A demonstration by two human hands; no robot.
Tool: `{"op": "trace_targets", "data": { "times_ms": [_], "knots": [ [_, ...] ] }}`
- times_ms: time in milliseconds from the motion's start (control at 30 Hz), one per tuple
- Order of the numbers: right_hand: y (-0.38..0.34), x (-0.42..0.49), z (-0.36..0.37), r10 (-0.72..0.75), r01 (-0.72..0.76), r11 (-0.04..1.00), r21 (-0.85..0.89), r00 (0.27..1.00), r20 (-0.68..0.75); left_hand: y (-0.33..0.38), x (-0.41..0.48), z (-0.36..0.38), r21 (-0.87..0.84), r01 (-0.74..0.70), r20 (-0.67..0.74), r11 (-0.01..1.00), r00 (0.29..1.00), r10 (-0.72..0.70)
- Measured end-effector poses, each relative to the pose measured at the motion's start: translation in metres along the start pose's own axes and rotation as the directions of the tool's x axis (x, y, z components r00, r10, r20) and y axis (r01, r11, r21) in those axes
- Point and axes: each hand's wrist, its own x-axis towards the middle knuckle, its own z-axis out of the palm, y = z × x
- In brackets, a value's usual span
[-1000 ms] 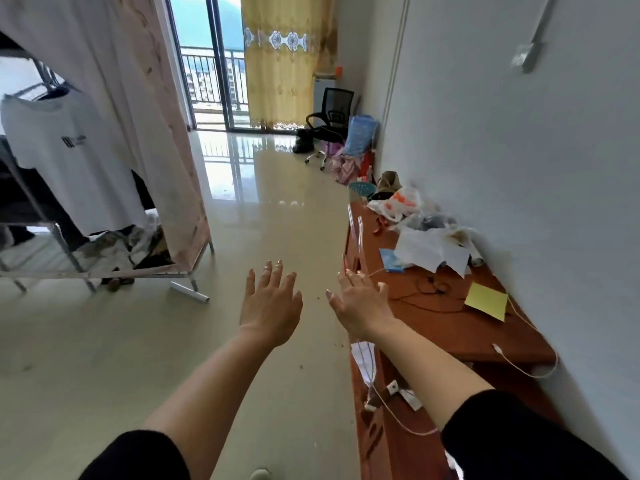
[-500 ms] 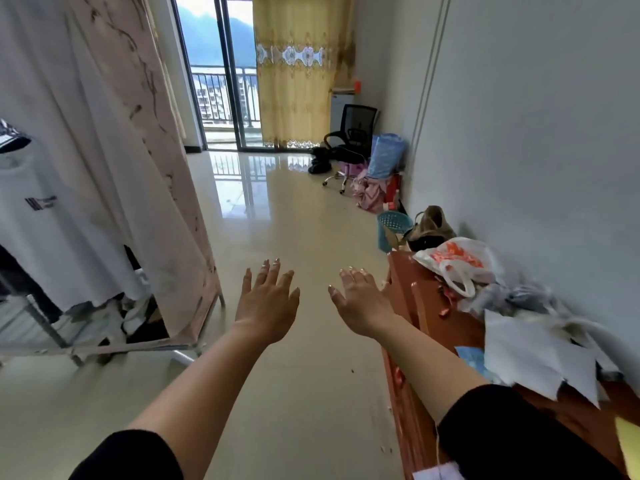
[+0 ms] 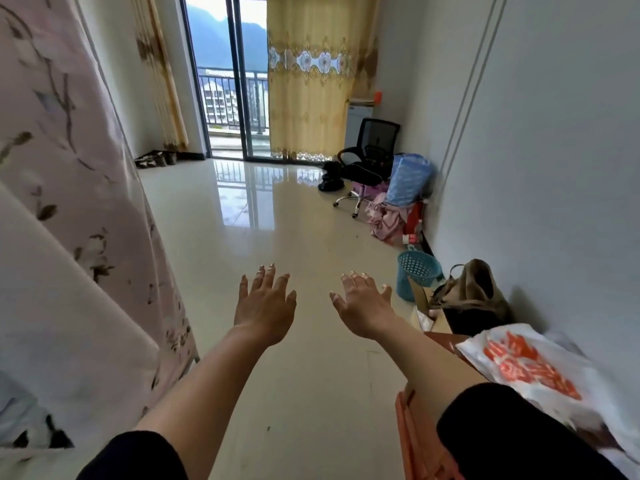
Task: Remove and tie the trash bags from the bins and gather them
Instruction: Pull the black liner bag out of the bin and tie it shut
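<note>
Both hands are raised over the glossy tiled floor (image 3: 277, 220), palms down, and hold nothing. The left hand (image 3: 265, 306) has its fingers spread and straight. The right hand (image 3: 362, 306) is also spread, well apart from the left, and points toward the right wall.

The blue mesh bin (image 3: 417, 275) stands on the floor against that wall, just beyond the right hand. From this angle it is hard to tell whether a bag lines it. Just beside the bin sit 1 open cardboard box (image 3: 424, 306) and a slumped brown bag (image 3: 474, 289).

Nearer, a white plastic bag with orange print (image 3: 519, 365) lies on a reddish-brown cabinet (image 3: 419, 438). Farther along the wall are a heap of pink cloth (image 3: 384, 216), a blue bundle (image 3: 408, 178) and a black office chair (image 3: 370, 150). A floral fabric cover (image 3: 69, 202) fills the left side.
</note>
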Motion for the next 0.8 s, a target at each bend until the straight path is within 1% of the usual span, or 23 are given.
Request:
{"op": "trace_targets", "data": {
  "times_ms": [167, 333, 500, 600, 700, 800],
  "knots": [
    [-0.015, 0.134, -0.010, -0.068, 0.068, 0.998, -0.001, 0.997, 0.023, -0.031, 0.125, 0.002, 0.010, 0.071, 0.005, 0.997, 0.997, -0.071],
    [-0.044, 0.282, -0.010, -0.134, 0.134, 0.991, -0.002, 0.991, 0.021, -0.077, 0.257, 0.009, 0.036, 0.095, -0.007, 0.995, 0.995, -0.095],
    [-0.093, 0.456, -0.017, -0.186, 0.186, 0.982, -0.013, 0.983, 0.009, -0.146, 0.414, 0.006, 0.032, 0.137, -0.030, 0.990, 0.990, -0.136],
    [-0.122, 0.545, -0.027, -0.212, 0.212, 0.977, -0.029, 0.977, 0.003, -0.185, 0.498, -0.001, -0.008, 0.183, -0.043, 0.983, 0.982, -0.183],
    [-0.148, 0.623, -0.033, -0.242, 0.243, 0.969, -0.039, 0.970, 0.017, -0.220, 0.566, -0.004, -0.024, 0.212, -0.031, 0.977, 0.977, -0.213],
    [-0.175, 0.701, -0.036, -0.264, 0.265, 0.964, -0.022, 0.964, 0.018, -0.258, 0.632, -0.003, -0.002, 0.222, -0.041, 0.975, 0.974, -0.222]
  ]
}}
